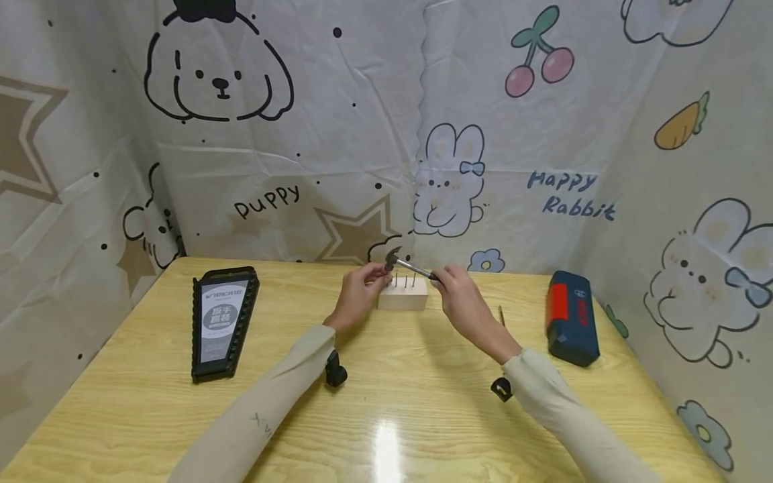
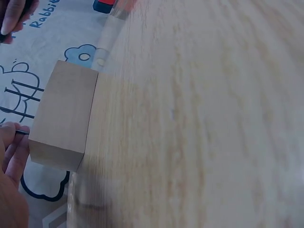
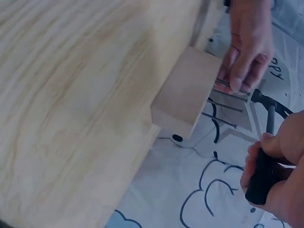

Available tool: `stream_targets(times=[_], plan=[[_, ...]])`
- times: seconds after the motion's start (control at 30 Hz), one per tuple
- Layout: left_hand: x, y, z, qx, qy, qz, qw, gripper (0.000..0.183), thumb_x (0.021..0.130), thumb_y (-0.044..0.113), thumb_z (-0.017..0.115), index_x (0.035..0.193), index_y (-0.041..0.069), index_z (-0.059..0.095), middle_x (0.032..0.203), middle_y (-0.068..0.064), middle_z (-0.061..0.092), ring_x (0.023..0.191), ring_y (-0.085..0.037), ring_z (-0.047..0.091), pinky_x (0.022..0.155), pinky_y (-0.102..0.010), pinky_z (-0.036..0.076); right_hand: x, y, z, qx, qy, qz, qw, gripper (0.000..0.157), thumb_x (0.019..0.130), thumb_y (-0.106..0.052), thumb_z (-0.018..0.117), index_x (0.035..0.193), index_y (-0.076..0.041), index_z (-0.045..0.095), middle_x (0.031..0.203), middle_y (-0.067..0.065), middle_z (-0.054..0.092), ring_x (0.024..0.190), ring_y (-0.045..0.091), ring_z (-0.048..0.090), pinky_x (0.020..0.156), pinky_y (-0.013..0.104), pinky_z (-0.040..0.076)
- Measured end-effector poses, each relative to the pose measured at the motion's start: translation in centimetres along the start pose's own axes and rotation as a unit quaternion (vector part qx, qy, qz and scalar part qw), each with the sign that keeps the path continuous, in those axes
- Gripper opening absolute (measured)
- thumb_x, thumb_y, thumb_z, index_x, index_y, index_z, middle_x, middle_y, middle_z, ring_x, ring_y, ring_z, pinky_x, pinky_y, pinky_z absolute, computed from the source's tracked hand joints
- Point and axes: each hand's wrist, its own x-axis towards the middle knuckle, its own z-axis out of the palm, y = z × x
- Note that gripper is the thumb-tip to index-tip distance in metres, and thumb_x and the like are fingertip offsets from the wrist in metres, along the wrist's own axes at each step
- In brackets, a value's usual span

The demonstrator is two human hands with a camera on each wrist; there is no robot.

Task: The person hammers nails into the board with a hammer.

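A pale wooden block (image 1: pixel 402 302) sits near the table's far edge with three nails (image 3: pixel 225 105) standing in its top in a row. At the block's left end my left hand (image 1: pixel 355 295) pinches another nail (image 2: pixel 22 132) between thumb and fingers, its point against the wood. My right hand (image 1: pixel 468 305) grips a claw hammer (image 3: pixel 264 175) by its black handle. The hammer's head (image 1: pixel 392 258) is close above the pinched nail; in the right wrist view a small gap shows between them. In the left wrist view the hammer's head is out of frame.
On the left of the table lies a black wrench holder (image 1: pixel 198 335) with a printed card. A blue and red case (image 1: pixel 572 318) lies on the right. A thin dark object (image 1: pixel 501 315) is partly hidden behind the right forearm. A printed cloth (image 1: pixel 362 168) hangs behind the table.
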Motion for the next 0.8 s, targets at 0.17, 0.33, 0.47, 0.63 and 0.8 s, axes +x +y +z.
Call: stream_targets(times=[0.17, 0.33, 0.47, 0.63, 0.8], plan=[[-0.05, -0.02, 0.0, 0.003, 0.0, 0.001, 1.0, 0.015, 0.1, 0.005, 0.071, 0.111, -0.004, 0.073, 0.108, -0.017, 0.077, 0.101, -0.03, 0.075, 0.09, -0.031, 0.062, 0.19, 0.33, -0.13, 0.043, 0.028, 0.018, 0.999, 0.012, 0.105, -0.002, 0.061, 0.109, 0.005, 0.07, 0.092, 0.015, 0.06, 0.081, 0.027, 0.056, 0.067, 0.04, 0.051], [0.02, -0.11, -0.06, 0.011, 0.0, 0.007, 0.9999, 0.013, 0.1, 0.006, 0.071, 0.11, -0.002, 0.073, 0.107, -0.016, 0.077, 0.1, -0.029, 0.075, 0.088, -0.032, 0.063, 0.38, 0.26, -0.07, 0.04, 0.007, 0.024, 0.999, 0.01, 0.103, -0.002, 0.063, 0.105, 0.004, 0.071, 0.09, 0.014, 0.059, 0.082, 0.028, 0.055, 0.069, 0.04, 0.05], [0.09, -0.22, 0.0, 0.01, 0.001, 0.011, 0.9999, 0.014, 0.099, 0.005, 0.071, 0.109, -0.005, 0.073, 0.106, -0.017, 0.077, 0.098, -0.03, 0.075, 0.087, -0.031, 0.063, 0.33, 0.27, 0.26, 0.022, -0.016, 0.02, 0.999, 0.009, 0.103, -0.001, 0.063, 0.104, 0.004, 0.071, 0.088, 0.012, 0.057, 0.08, 0.027, 0.054, 0.068, 0.039, 0.049], [0.09, 0.05, 0.07, 0.012, 0.002, 0.003, 0.9999, 0.013, 0.099, 0.003, 0.072, 0.109, -0.004, 0.073, 0.107, -0.018, 0.077, 0.098, -0.03, 0.075, 0.087, -0.029, 0.062, 0.33, 0.27, 0.37, 0.019, -0.02, 0.022, 0.999, 0.01, 0.103, -0.001, 0.063, 0.104, 0.005, 0.071, 0.09, 0.013, 0.059, 0.081, 0.027, 0.056, 0.069, 0.04, 0.051], [0.09, 0.13, -0.06, 0.012, 0.0, -0.003, 0.9999, 0.012, 0.099, 0.003, 0.071, 0.109, -0.003, 0.073, 0.107, -0.018, 0.077, 0.099, -0.03, 0.075, 0.088, -0.028, 0.062, 0.38, 0.32, 0.47, 0.02, -0.023, 0.026, 0.999, 0.01, 0.103, -0.001, 0.064, 0.104, 0.005, 0.072, 0.09, 0.014, 0.061, 0.082, 0.029, 0.057, 0.07, 0.041, 0.051]])
